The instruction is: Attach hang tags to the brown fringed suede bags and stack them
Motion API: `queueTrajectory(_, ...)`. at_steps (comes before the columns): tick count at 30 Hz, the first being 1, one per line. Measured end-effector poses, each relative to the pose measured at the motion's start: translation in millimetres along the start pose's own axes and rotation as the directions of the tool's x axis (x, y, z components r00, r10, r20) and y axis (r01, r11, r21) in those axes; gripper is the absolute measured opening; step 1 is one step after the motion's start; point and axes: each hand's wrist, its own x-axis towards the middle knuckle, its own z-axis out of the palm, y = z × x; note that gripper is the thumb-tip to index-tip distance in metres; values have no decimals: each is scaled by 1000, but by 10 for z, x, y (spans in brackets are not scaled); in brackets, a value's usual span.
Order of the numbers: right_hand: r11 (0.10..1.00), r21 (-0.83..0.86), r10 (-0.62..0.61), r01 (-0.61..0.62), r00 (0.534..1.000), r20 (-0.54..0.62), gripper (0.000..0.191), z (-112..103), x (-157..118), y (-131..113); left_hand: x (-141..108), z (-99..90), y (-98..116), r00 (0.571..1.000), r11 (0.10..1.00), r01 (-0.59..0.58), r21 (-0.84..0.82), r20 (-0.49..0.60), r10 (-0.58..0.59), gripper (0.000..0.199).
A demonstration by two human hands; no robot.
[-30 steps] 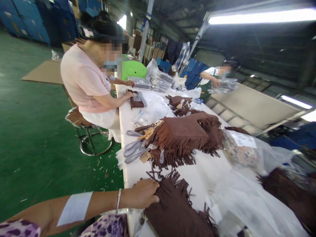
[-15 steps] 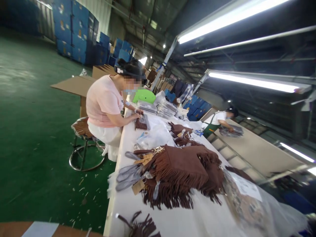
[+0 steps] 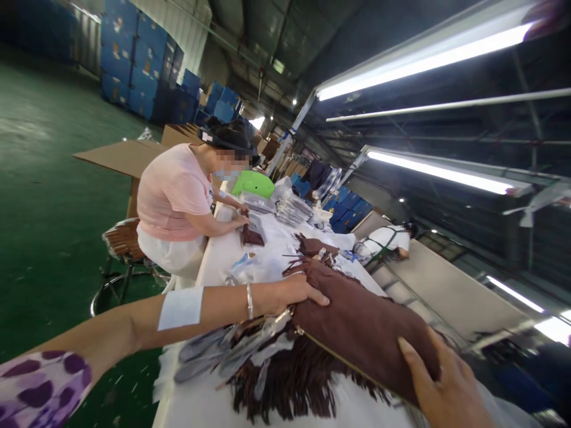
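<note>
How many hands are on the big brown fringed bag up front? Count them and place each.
2: the left hand at the bag's left end, and the right hand at its right end. Its underside is hidden.

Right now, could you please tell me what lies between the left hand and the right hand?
The head view shows a brown bag stretching between the left hand and the right hand; both hands hold it.

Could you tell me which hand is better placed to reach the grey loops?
Likely the left hand: it holds the brown bag at the end nearer the grey loops; the right hand is farther away.
</note>
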Motion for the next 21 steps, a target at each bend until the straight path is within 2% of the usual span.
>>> queueTrajectory(2, 997, 5, -79, 79, 997, 7, 73, 300, 200, -240, 339, -114, -46, 994, 986, 35, 162, -103, -19, 31)
queueTrajectory(3, 993, 7, -120, 119, 991, 62, 69, 465, 216, -392, 460, -181, -112, 989, 974, 59, 219, -148, -27, 29)
queueTrajectory(6, 981, 48, -194, 188, 943, 271, 58, 920, 60, -810, 664, -376, -367, 975, 953, 99, 286, -221, -35, 29)
queueTrajectory(8, 983, 62, -184, 174, 930, 317, 57, 1106, -70, -968, 726, -481, -516, 967, 946, 109, 304, -255, -29, 30)
queueTrajectory(10, 986, 63, -165, 153, 937, 307, 58, 1175, -135, -1024, 774, -557, -626, 963, 944, 113, 311, -269, -26, 31)
queueTrajectory(13, 986, 82, -163, 145, 936, 310, 54, 1155, -116, -1017, 844, -614, -716, 967, 950, 94, 298, -254, -16, 32)
queueTrajectory(17, 985, 129, -144, 112, 949, 280, 56, 1095, -88, -1005, 942, -606, -702, 968, 961, 22, 275, -246, 48, 31)
queueTrajectory(21, 972, 224, -107, 65, 978, 181, 65, 1030, -264, -977, 1038, -596, -664, 938, 960, -43, 277, -320, 134, 29)
